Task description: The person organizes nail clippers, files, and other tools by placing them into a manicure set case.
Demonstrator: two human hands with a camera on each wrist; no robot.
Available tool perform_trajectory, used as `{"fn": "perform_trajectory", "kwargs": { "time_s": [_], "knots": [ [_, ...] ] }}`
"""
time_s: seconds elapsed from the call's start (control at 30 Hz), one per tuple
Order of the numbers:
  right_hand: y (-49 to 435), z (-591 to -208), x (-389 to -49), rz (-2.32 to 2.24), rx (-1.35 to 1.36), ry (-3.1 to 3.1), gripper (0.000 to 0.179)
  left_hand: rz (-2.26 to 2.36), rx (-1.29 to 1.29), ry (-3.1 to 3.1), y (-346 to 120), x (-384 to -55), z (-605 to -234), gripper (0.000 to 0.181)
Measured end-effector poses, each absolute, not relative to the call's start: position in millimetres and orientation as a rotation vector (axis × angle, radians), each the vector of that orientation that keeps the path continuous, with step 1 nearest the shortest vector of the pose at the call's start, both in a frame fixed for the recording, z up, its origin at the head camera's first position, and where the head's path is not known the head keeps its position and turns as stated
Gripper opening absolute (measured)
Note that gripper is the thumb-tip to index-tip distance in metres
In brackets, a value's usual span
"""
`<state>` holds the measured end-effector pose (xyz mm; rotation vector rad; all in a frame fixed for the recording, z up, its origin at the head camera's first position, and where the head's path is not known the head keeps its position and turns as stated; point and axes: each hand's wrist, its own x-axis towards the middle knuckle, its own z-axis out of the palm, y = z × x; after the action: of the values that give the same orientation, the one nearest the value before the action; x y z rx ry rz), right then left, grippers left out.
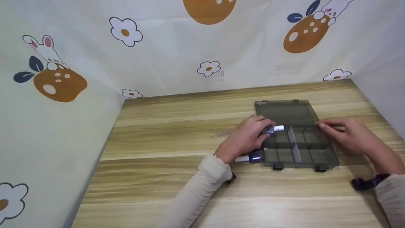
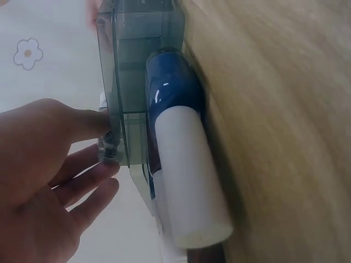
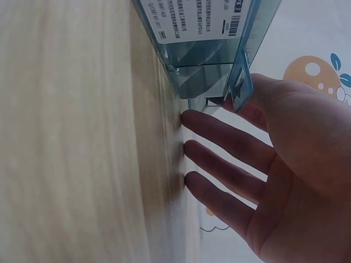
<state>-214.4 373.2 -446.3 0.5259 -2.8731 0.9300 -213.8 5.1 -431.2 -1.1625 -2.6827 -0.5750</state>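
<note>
A smoky see-through compartment box (image 1: pixel 286 155) lies on the table with its lid (image 1: pixel 284 112) folded back. Between thumb and fingers my left hand (image 1: pixel 245 137) pinches a clear glass nail polish bottle (image 1: pixel 268 129) with a white cap, over the box's left compartments. Beside the box's left wall lies a blue nail polish bottle (image 2: pixel 175 87), its white cap (image 2: pixel 192 175) pointing away from the box. Another white cap (image 2: pixel 159 189) shows partly hidden behind it. My right hand (image 1: pixel 354 133) pinches the box's right edge with thumb and index finger, other fingers extended.
The box stands on a wood-grain table (image 1: pixel 164 142). Two black latches (image 1: pixel 278 166) stick out at its front edge. A printed label (image 3: pixel 197 19) is on the box. A patterned cloth wall (image 1: pixel 164 63) encloses the table at the back and sides.
</note>
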Motion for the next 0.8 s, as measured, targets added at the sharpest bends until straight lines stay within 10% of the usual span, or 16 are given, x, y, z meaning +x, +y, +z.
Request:
{"fn": "perform_trajectory", "kwargs": {
  "time_s": [0.8],
  "knots": [
    [373.1, -450.2, -215.0, 0.903, 0.587, -2.792, 0.023, -0.473, -1.056, -2.700, 2.1, -214.9, -428.5, 0.019]
  ]
}}
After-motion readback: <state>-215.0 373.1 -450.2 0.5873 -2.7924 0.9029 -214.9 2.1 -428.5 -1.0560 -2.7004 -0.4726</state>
